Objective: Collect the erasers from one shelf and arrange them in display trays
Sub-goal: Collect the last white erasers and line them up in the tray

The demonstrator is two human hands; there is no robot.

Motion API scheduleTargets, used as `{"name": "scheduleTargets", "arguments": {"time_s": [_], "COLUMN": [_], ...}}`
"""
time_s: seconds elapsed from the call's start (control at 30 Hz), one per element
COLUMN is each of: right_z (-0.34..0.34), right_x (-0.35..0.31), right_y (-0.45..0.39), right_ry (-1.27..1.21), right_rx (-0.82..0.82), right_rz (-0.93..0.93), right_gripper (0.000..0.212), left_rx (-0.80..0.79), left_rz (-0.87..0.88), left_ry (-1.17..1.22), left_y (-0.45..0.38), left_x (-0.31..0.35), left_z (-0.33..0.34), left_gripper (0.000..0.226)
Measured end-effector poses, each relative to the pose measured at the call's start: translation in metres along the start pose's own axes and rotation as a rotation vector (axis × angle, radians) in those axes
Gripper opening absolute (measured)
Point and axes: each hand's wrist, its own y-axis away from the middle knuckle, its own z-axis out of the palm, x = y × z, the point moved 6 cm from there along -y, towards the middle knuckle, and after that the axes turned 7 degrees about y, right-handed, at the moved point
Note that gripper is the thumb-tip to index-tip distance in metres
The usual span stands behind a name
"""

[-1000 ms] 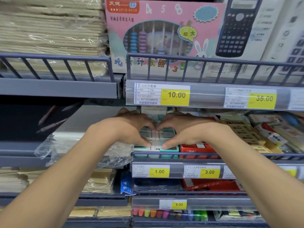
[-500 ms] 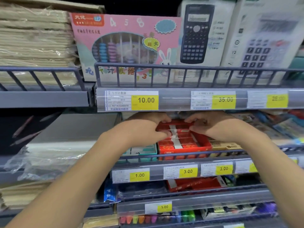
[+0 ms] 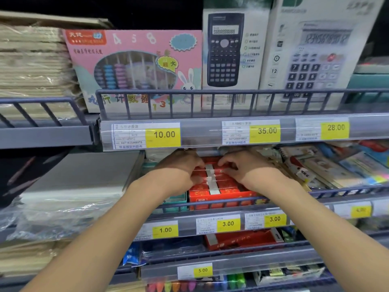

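Observation:
A red display tray (image 3: 221, 197) of red-and-white erasers (image 3: 212, 182) sits on the middle shelf behind a grey wire rail. My left hand (image 3: 181, 167) reaches in from the left and its curled fingers grip the erasers at the tray's left side. On the tray's right side my right hand (image 3: 242, 167) pinches the erasers with bent fingertips. A teal tray (image 3: 175, 200) of erasers stands just left of the red one, partly hidden by my left wrist.
The upper shelf edge (image 3: 210, 133) with price labels hangs low over both hands. Above it stand an abacus box (image 3: 134, 68) and calculator boxes (image 3: 229, 55). Notebooks (image 3: 328, 167) fill the shelf to the right, plastic-wrapped paper (image 3: 69, 186) the left. Lower shelves hold more stationery.
Both hands moved from the teal tray to the red tray on its right and now work on its erasers. The view has shifted right and closer.

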Motion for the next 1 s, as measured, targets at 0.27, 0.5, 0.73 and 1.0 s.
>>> {"name": "scheduleTargets", "arguments": {"time_s": [0.27, 0.5, 0.73, 1.0], "right_z": [-0.03, -0.017, -0.008, -0.018], "right_x": [0.01, -0.015, -0.016, -0.025], "right_y": [0.022, 0.007, 0.005, 0.017], "right_ry": [-0.136, -0.006, -0.162, 0.077], "right_rx": [-0.067, -0.213, -0.284, -0.309], "right_rz": [0.2, 0.185, 0.275, 0.145], "right_gripper": [0.045, 0.047, 0.049, 0.045], "left_rx": [0.034, 0.053, 0.066, 0.096], "left_rz": [-0.016, -0.007, 0.008, 0.011], "left_ry": [0.104, 0.13, 0.145, 0.13], "left_y": [0.009, 0.012, 0.011, 0.01], "left_x": [-0.002, -0.004, -0.007, -0.005], "left_z": [0.0, 0.004, 0.006, 0.005], "left_gripper": [0.051, 0.052, 0.049, 0.046]}}
